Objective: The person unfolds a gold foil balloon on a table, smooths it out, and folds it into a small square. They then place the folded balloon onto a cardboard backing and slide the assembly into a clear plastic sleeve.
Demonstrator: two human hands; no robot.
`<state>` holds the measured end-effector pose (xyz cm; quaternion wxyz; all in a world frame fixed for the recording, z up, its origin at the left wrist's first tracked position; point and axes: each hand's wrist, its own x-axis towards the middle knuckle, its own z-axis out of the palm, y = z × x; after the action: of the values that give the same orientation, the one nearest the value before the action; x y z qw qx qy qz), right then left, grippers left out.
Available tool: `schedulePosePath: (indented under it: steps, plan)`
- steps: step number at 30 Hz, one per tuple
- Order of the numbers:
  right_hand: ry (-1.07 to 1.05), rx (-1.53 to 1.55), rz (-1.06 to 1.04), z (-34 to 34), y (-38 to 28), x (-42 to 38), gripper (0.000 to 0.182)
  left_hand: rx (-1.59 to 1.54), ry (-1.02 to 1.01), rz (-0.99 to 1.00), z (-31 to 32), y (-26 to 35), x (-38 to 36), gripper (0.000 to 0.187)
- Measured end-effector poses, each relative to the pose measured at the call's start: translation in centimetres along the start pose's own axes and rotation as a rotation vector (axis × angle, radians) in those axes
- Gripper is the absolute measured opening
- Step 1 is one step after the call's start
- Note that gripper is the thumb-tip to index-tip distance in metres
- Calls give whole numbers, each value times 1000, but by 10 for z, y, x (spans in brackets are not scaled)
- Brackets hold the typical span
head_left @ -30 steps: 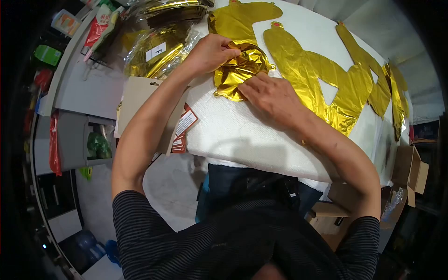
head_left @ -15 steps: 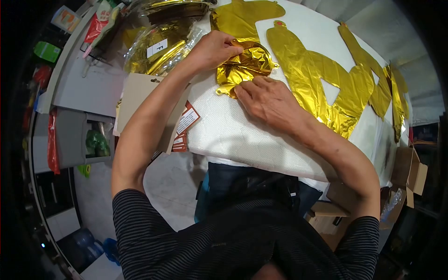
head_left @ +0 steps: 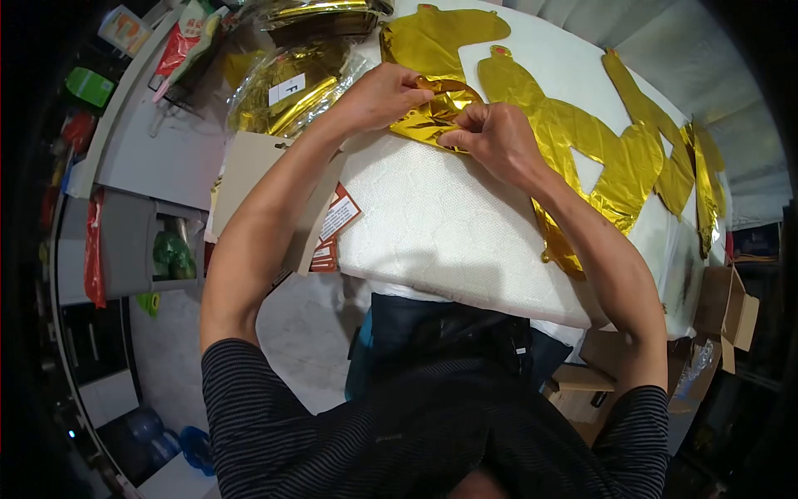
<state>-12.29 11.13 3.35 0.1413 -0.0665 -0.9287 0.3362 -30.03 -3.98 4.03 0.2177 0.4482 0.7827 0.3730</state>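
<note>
A crumpled gold foil balloon [head_left: 424, 125] lies partly folded on the white-covered table, between my two hands. My left hand [head_left: 384, 98] pinches its upper left edge between thumb and fingers. At the right side of the same foil, my right hand [head_left: 501, 141] is closed with thumb and fingertips pinching its edge. Just to the right lies a flat gold foil balloon [head_left: 532, 96] with a triangular hole, and my right forearm crosses part of it. Another flat gold balloon [head_left: 445, 32] is spread behind my hands.
More flat gold foil balloons [head_left: 669, 158] lie along the right edge. Clear plastic packs of folded gold foil [head_left: 320, 87], one labelled F, sit at the left beside a cardboard piece [head_left: 245, 179] and red-and-white printed cards [head_left: 337, 212]. An open cardboard box [head_left: 723, 308] stands at lower right.
My right hand has moved up and slightly right, from resting on the foil's lower part to pinching its right edge. The foil's lower part has lifted away from the front. My left hand keeps its pinch.
</note>
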Motion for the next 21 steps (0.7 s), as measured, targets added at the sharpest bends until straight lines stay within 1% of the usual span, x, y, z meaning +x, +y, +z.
schedulePosePath:
  steps: [3,5,6,7,8,9,10,11,12,15,16,17,18,19,20,21]
  plan:
    - [3,45,58,0,0,3,27,-18,-25,21,0,-9,3,38]
    - [-4,60,89,-2,-1,5,29,-69,-30,48,-1,-14,5,53]
    - [-26,58,113,-5,-2,5,30,-68,-28,52,-3,-9,2,53]
    - [-46,56,135,-7,-3,6,35,-107,-24,19,-5,-4,-3,62]
    - [-42,54,132,-7,-5,4,35,-146,-19,-15,-8,1,-8,70]
    - [101,-117,-11,-6,-9,-1,45,-143,-16,-12,-10,5,-12,70]
    - [243,-287,-154,-4,-12,-3,58,-157,-45,9,-12,9,-17,75]
    - [245,-286,-157,-1,-12,-1,58,-171,-77,29,-14,13,-20,80]
    - [367,-392,-258,5,-12,0,69,-160,-95,12,-17,15,-22,81]
    - [493,-454,-343,14,-6,6,67,-124,-131,-3,-21,7,-17,82]
    - [237,-404,-271,11,-2,6,52,-289,-120,-4,-17,3,-18,69]
    - [-17,-351,-199,8,1,7,38,-285,-117,0,-19,-2,-17,69]
    - [-13,-351,-203,6,2,8,38,-256,-31,22,-23,-2,-16,62]
    - [32,-263,-194,4,4,8,26,-229,55,43,-28,-3,-15,55]
    - [74,-176,-186,2,6,8,17,54,147,25,-36,-4,-12,36]
    - [74,-175,-188,-2,8,10,17,55,148,25,-40,-4,-15,36]
